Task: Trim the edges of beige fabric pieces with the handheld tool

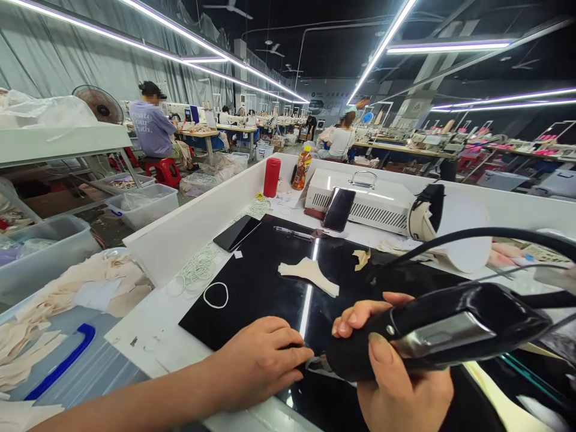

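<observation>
My right hand [400,384] grips a black corded tool [441,330] with a rounded nose and a silver panel along its side. Its working end points down toward the glossy black board [252,282]. Close to that nose, my left hand [270,360] rests palm down over the board, index finger and thumb slightly apart. A small shiny patch lies by the left fingertips; I cannot make out what it is. Beyond both hands lies a cream, curved fabric piece [309,275], with a crumpled beige scrap [361,260] to its right.
A phone [237,232], a pen [292,233] and a pale elastic loop [216,295] lie around the board. A white vented machine [360,198], red canister [272,177] and bottle [302,169] stand behind. The thick cable [477,235] arches at right. A white partition [202,216] borders the left.
</observation>
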Tool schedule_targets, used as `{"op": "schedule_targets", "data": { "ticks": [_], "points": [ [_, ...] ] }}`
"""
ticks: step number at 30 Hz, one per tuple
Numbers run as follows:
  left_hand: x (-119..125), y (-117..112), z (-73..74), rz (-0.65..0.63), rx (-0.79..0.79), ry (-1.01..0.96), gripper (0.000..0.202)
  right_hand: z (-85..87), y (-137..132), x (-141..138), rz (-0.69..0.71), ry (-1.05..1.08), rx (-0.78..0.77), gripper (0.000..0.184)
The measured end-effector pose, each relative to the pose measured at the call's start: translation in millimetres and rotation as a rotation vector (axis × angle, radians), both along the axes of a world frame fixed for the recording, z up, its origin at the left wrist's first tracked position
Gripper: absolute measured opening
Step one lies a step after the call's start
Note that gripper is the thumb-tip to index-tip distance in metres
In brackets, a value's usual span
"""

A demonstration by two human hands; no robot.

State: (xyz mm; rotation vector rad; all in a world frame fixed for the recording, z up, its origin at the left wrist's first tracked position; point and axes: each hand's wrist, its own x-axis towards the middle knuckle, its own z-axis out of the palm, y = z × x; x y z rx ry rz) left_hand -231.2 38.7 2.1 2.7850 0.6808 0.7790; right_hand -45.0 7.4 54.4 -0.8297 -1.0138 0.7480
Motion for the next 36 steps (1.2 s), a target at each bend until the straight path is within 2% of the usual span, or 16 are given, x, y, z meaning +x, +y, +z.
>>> {"op": "schedule_targets", "data": {
  "ticks": [4, 10, 14, 17, 20, 26, 30, 36],
  "points": [
    [-0.2, 3.7, 5.8, -0.029, 0.051, 0.064, 0.024, 8.8, -1.7, 13.7, -0.041, -0.045, -0.022, 0.035],
    [2.2, 15.9, 13.6, -0.134, 0.123, 0.119, 0.014, 35.7, -4.9, 37.2, -0.313, -0.184, -0.092, 0.044],
    [11.8, 35.6, 18.7, -0.203, 0.087, 0.084, 0.016, 35.7, -0.9, 40.9, -0.409, -0.151, -0.071, 0.043],
    [24.6, 55.9, 22.6, -0.283, -0.017, 0.077, 0.016, 28.6, 5.3, 41.2, -0.4, -0.065, -0.019, 0.042],
    [37.4, 73.5, 26.6, -0.414, -0.178, 0.097, 0.029, 23.5, 10.5, 41.3, -0.38, 0.001, 0.026, 0.04],
    [49.2, 87.2, 29.5, -0.529, -0.434, 0.227, 0.055, 12.9, 13.4, 43.3, -0.31, 0.017, 0.05, 0.038],
    [49.6, 89.8, 28.0, -0.555, -0.513, 0.274, 0.065, 7.0, 15.3, 42.0, -0.254, 0.015, 0.064, 0.036],
    [48.2, 91.1, 26.4, -0.573, -0.55, 0.254, 0.076, 3.0, 19.1, 38.4, -0.226, -0.001, 0.079, 0.035]
  ]
}}
